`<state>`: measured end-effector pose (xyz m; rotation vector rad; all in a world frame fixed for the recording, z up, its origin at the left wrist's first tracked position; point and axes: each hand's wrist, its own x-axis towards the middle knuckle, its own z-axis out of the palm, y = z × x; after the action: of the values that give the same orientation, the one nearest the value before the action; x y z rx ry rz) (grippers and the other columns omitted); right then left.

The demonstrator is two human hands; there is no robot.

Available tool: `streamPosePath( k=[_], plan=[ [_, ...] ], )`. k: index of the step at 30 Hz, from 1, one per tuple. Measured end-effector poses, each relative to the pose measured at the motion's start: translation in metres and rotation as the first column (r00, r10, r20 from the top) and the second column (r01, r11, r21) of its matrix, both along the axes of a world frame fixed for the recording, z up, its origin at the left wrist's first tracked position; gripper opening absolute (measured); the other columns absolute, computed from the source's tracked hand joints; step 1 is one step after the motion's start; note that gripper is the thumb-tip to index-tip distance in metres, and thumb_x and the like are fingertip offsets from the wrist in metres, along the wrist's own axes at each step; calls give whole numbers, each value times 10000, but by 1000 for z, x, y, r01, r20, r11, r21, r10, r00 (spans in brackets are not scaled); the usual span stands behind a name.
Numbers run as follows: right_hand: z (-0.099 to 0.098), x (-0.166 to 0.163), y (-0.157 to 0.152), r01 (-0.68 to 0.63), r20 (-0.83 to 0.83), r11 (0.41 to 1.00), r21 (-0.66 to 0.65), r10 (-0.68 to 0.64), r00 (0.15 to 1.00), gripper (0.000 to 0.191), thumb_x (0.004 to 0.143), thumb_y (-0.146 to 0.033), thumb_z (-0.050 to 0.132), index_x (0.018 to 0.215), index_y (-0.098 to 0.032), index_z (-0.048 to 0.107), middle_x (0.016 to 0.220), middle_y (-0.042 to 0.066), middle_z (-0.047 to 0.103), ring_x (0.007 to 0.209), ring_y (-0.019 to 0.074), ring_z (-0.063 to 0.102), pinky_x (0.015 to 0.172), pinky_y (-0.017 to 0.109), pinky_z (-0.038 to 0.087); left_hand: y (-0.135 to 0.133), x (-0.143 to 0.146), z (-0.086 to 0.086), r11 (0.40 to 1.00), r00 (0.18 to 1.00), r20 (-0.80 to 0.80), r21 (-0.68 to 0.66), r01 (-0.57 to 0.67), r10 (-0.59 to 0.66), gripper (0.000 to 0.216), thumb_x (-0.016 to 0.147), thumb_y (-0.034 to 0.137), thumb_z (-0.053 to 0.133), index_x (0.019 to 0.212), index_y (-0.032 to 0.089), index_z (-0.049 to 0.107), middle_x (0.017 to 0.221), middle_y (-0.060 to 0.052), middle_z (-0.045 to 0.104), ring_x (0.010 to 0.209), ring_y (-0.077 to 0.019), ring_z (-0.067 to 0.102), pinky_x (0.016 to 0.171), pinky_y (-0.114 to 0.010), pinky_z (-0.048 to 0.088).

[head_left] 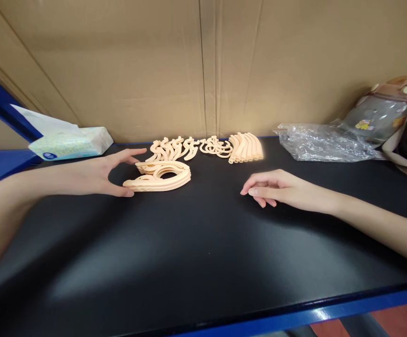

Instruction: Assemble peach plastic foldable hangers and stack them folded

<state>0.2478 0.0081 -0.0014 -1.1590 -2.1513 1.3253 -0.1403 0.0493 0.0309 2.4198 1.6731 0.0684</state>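
Note:
At the left, my left hand (98, 175) reaches with thumb and fingers spread around the left end of a stack of cream-coloured curved plastic pieces (164, 185). Its thumb tip touches or nearly touches the stack's near tip. This stack lies flat, its pieces layered evenly, with a rounded opening in the middle. To the right, my right hand (277, 189) hangs low over the table with loosely bent, slightly parted fingers and nothing visible in them. Behind the stack lie S-shaped cream pieces (168, 149), thin hook-like pieces (217, 147) and a row of curved arm-like pieces (246, 147).
The black tabletop (189, 252) has a blue front edge (315, 312). A tissue pack (77, 142) sits at the back left. Crumpled clear plastic (322, 142) and a transparent bag with brown trim (379, 114) occupy the back right. A cardboard wall (136, 70) stands behind.

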Motion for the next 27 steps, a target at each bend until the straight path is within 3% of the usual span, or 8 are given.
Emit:
streamPosePath(
  k=[3, 7, 21, 27],
  plan=[
    [0, 0, 0, 4, 5, 1000, -3, -4, 1000, 331, 907, -461, 519, 967, -160, 643, 656, -21, 553, 559, 83, 433, 558, 244, 357, 12, -10, 5, 995, 999, -38, -96, 26, -30, 944, 722, 569, 621, 1495, 310, 146, 1327, -19, 521, 1167, -253, 505, 1050, -382, 296],
    [1, 0, -1, 7, 5, 1000, 0, -7, 1000, 339, 906, -468, 516, 972, -161, 645, 658, -19, 554, 562, 84, 432, 560, 245, 359, 15, -14, 4, 996, 999, -30, -87, 17, -19, 919, 727, 572, 617, 1485, 356, 145, 1316, -4, 513, 1160, -256, 511, 1059, -419, 281],
    [0, 2, -1, -3, -1, 1000, 2, 3, 1000, 322, 907, -454, 519, 967, -162, 641, 659, -20, 557, 574, 84, 444, 558, 236, 363, 15, -13, 2, 999, 998, -50, -35, 38, -40, 937, 711, 586, 610, 1492, 282, 192, 1309, -49, 563, 1060, -262, 582, 995, -441, 376],
    [0, 1, -1, -10, -7, 1000, 2, 10, 1000, 325, 907, -450, 515, 972, -157, 641, 658, -20, 557, 565, 84, 433, 560, 240, 366, 18, -19, 0, 997, 996, -52, -28, 68, -69, 937, 730, 598, 614, 1493, 295, 161, 1346, -32, 534, 1137, -254, 534, 1025, -422, 339]
  ],
)
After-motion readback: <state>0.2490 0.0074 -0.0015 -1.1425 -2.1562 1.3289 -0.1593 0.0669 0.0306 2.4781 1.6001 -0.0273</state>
